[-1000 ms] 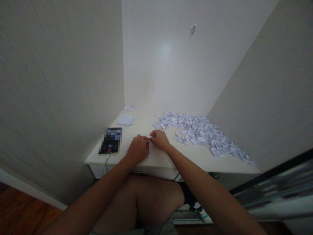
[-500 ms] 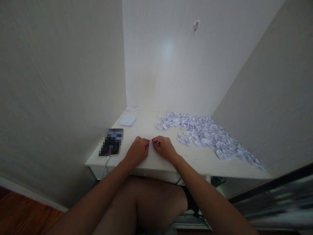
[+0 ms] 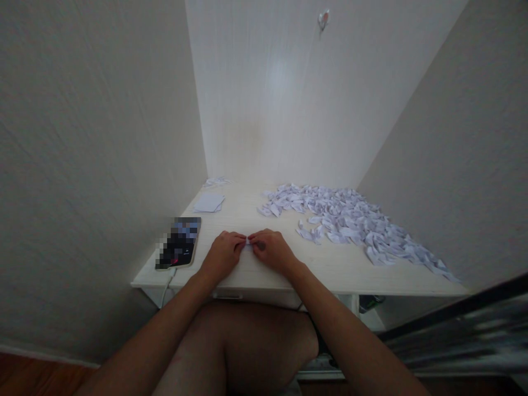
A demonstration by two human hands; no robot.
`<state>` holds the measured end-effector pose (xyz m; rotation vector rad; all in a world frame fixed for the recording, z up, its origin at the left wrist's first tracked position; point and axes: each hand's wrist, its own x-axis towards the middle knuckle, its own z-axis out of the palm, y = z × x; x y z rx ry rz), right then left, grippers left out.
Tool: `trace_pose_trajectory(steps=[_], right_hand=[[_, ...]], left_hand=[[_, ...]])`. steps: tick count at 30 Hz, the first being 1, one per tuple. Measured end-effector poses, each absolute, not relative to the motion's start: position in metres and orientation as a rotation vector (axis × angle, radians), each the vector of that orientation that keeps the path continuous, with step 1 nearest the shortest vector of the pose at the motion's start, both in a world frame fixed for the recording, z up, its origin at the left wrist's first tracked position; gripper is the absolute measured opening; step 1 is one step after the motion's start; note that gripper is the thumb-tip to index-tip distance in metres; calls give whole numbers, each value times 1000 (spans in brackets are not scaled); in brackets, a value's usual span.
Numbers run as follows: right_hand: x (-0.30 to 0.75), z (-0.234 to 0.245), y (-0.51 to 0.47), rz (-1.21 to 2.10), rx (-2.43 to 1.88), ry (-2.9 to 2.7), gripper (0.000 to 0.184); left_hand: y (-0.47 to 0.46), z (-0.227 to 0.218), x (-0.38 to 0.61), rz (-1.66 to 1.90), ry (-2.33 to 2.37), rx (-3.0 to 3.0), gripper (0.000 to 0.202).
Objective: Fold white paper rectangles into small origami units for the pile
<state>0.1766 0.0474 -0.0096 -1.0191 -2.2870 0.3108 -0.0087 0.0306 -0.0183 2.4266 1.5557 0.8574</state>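
While the left hand and right hand pinch a small paper, scraps lie at their three o'clock, a phone at nine.

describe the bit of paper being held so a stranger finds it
On the white desk, find the left hand and right hand near the front edge. Pinched between them is the small paper piece, unlike the loose paper heap at right.

A white desk carries folded papers, sheets, a phone.
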Motion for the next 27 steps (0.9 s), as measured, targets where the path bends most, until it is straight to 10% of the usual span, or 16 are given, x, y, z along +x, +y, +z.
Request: trace_pose_trajectory(steps=[27], right_hand=[[175,-12,47,203,-990,-2377,22]], left_hand=[[26,-19,-7,815,1539,2553,30]])
